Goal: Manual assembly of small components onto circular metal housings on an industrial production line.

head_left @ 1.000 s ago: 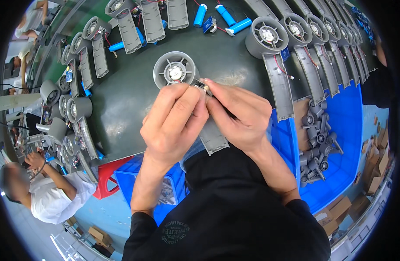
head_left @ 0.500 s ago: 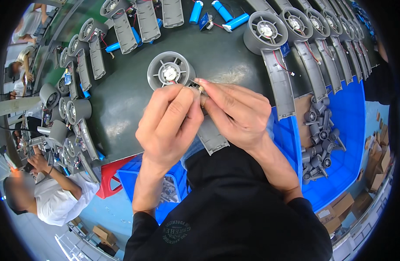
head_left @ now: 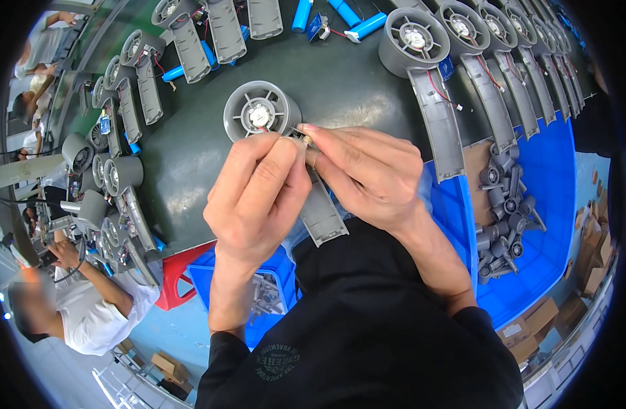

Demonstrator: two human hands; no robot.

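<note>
A grey handheld-fan housing (head_left: 290,109) lies in front of me, its round head on the dark bench and its open handle half (head_left: 323,217) reaching toward my lap. Just below that head, my right hand (head_left: 374,174) pinches a small part with a pale connector (head_left: 305,138), perhaps a little circuit board, between thumb and forefinger. My left hand (head_left: 255,194) is closed right beside it, fingertips meeting the same part. Whatever the left fingertips grip is hidden by the fingers, probably the end of a thin wire from the fan head.
Similar open fan housings (head_left: 414,42) stand in a row at the right, with more (head_left: 141,51) at the left. Blue battery cells (head_left: 366,26) lie at the far side. A blue bin (head_left: 555,225) holds grey parts. A co-worker in a white shirt (head_left: 102,313) sits at left.
Both hands and the fan housing have shifted slightly left in the picture. The fingertips stay together at the small part; the grip looks the same.
</note>
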